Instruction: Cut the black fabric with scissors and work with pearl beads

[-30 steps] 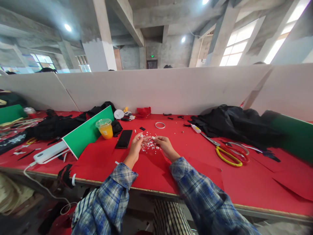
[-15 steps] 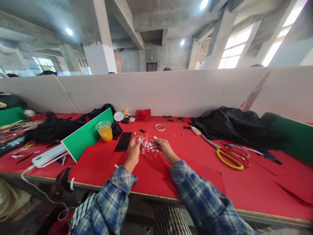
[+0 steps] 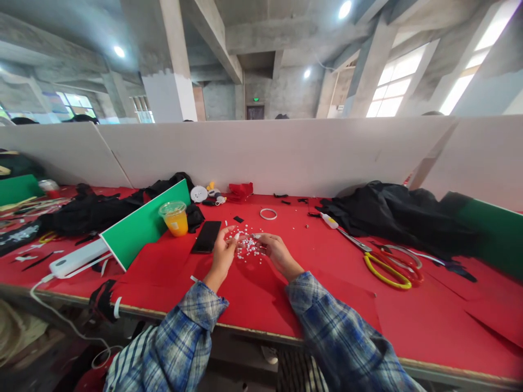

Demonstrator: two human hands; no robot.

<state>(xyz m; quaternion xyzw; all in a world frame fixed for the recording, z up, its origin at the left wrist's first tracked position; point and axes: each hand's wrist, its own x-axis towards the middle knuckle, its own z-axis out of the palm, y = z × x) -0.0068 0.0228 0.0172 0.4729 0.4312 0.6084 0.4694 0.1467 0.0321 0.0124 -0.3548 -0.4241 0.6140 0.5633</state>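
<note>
Small white beads (image 3: 249, 251) lie scattered on the red tabletop (image 3: 253, 296) between and beneath my hands. My left hand (image 3: 224, 251) is closed in a pinch at the left side of the beads, thumb against the fingers. From the right, my right hand (image 3: 277, 252) also pinches, its fingertips just above the beads and close to those of the left. Whatever sits between the fingertips is too small to make out. A black phone (image 3: 206, 237) lies right beside my left hand.
A cup of orange drink (image 3: 174, 219) stands left by a green divider (image 3: 141, 228). Behind the beads lies a white ring (image 3: 268, 214). Scissors with yellow and red handles (image 3: 386, 268), a small white bottle (image 3: 329, 220) and black fabric (image 3: 379, 209) occupy the right.
My two hands have come slightly nearer each other, the fingertips now almost meeting over the beads. The camera view has shifted a little.
</note>
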